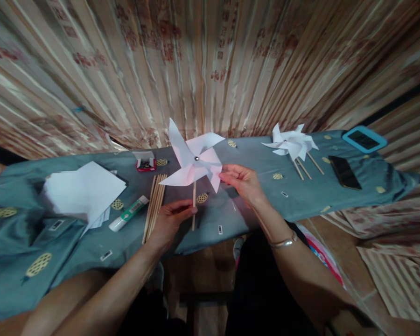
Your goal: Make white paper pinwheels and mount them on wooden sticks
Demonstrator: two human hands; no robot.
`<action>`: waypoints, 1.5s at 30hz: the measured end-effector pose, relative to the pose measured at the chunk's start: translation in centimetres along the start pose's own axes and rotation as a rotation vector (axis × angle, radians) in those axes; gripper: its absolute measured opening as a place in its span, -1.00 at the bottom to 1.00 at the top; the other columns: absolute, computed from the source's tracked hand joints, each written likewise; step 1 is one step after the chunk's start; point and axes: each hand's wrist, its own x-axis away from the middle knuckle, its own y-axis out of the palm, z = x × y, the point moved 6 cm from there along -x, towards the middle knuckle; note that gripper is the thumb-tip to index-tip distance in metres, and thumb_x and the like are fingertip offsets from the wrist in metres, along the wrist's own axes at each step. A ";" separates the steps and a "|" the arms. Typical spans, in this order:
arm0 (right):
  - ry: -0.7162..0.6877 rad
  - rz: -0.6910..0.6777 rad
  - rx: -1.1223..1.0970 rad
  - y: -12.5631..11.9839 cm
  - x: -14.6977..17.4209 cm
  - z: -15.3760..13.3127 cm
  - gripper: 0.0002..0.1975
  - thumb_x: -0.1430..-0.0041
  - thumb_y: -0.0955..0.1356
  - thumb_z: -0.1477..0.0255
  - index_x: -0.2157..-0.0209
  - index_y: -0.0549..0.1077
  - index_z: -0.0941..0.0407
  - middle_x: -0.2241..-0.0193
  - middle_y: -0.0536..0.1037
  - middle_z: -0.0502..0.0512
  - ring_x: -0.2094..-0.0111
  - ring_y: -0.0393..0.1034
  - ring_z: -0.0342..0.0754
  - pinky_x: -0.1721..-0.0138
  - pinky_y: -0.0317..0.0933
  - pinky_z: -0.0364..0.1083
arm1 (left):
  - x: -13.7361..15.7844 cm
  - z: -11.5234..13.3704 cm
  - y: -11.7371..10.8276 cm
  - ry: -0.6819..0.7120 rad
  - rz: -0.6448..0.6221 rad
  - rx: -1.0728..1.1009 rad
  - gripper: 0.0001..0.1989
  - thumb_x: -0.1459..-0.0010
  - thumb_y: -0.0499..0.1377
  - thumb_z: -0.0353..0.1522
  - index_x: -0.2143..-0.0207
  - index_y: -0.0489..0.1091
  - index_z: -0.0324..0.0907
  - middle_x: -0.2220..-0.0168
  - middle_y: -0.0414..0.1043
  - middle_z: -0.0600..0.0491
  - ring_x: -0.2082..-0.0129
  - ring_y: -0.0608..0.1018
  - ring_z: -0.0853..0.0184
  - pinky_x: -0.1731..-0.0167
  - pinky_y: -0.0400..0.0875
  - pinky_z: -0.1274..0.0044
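A white paper pinwheel with a shiny pin at its hub is held up over the table. My left hand is closed, pinching its wooden stick between thumb and fingers. At the pinwheel's right side, my right hand pinches the edge of a paper blade. Left of the stick lies a bunch of wooden sticks, partly behind my left hand. A glue stick with a green label and a small red box of pins are farther left.
A stack of white paper lies on the left of the cloth-covered table. Several pinwheels on sticks lie at the right. Beyond them are a black phone and a blue-framed device. A pleated curtain hangs behind.
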 end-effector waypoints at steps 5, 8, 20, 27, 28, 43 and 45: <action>0.038 -0.040 -0.004 0.7 0.3 0.1 -0.74 0.23 0.52 0.38 0.38 0.58 0.10 0.52 0.60 -0.02 0.46 0.41 -0.16 0.36 0.29 -0.14 | -0.1 -0.1 -0.2 0.001 0.010 -0.001 -0.64 0.43 0.52 -0.30 0.46 0.60 -0.18 0.43 0.60 0.02 0.40 0.54 0.36 0.24 0.39 0.52; 0.037 -0.050 -0.010 0.9 0.4 0.3 -0.77 0.20 0.51 0.41 0.38 0.59 0.11 0.49 0.61 0.00 0.47 0.39 -0.18 0.37 0.28 -0.15 | 0.0 -0.1 -0.2 0.002 0.008 -0.005 -0.64 0.42 0.51 -0.30 0.45 0.60 -0.18 0.42 0.61 0.02 0.38 0.54 0.36 0.23 0.39 0.53; 0.105 -0.132 -0.127 2.3 0.8 1.4 -0.72 0.25 0.54 0.36 0.39 0.60 0.10 0.48 0.61 -0.01 0.50 0.35 -0.21 0.47 0.17 -0.19 | 0.3 0.3 0.2 0.021 -0.024 -0.033 -0.66 0.35 0.50 -0.30 0.43 0.60 -0.20 0.40 0.60 0.00 0.39 0.53 0.35 0.24 0.39 0.51; 0.140 -0.162 -0.154 2.9 1.2 1.7 -0.67 0.29 0.57 0.33 0.39 0.57 0.13 0.50 0.60 -0.02 0.49 0.40 -0.21 0.47 0.22 -0.20 | 0.3 0.1 0.2 -0.004 -0.015 0.002 -0.64 0.41 0.51 -0.31 0.45 0.60 -0.19 0.46 0.59 0.05 0.43 0.52 0.39 0.27 0.38 0.54; 0.145 -0.168 -0.159 3.1 1.2 1.7 -0.67 0.28 0.57 0.34 0.39 0.57 0.13 0.50 0.60 -0.02 0.49 0.40 -0.22 0.46 0.23 -0.20 | 0.3 0.1 0.2 -0.005 -0.011 0.003 -0.64 0.42 0.52 -0.31 0.45 0.60 -0.19 0.46 0.59 0.05 0.43 0.52 0.38 0.27 0.38 0.53; -0.049 -0.097 0.162 0.4 0.5 -0.5 -0.75 0.03 0.46 0.19 0.51 0.54 0.10 0.64 0.53 -0.04 0.60 0.33 -0.22 0.49 0.24 -0.16 | 0.0 0.4 -0.3 0.040 0.004 0.006 -0.66 0.38 0.50 -0.32 0.44 0.60 -0.18 0.40 0.60 0.01 0.38 0.55 0.34 0.21 0.40 0.49; -0.144 0.092 0.145 -2.1 -0.3 -1.4 -0.76 0.05 0.47 0.20 0.48 0.54 0.09 0.61 0.54 -0.03 0.58 0.35 -0.19 0.46 0.26 -0.14 | 0.1 0.5 -0.3 0.032 0.002 -0.002 -0.67 0.38 0.50 -0.31 0.45 0.60 -0.17 0.40 0.60 0.02 0.38 0.55 0.35 0.21 0.40 0.49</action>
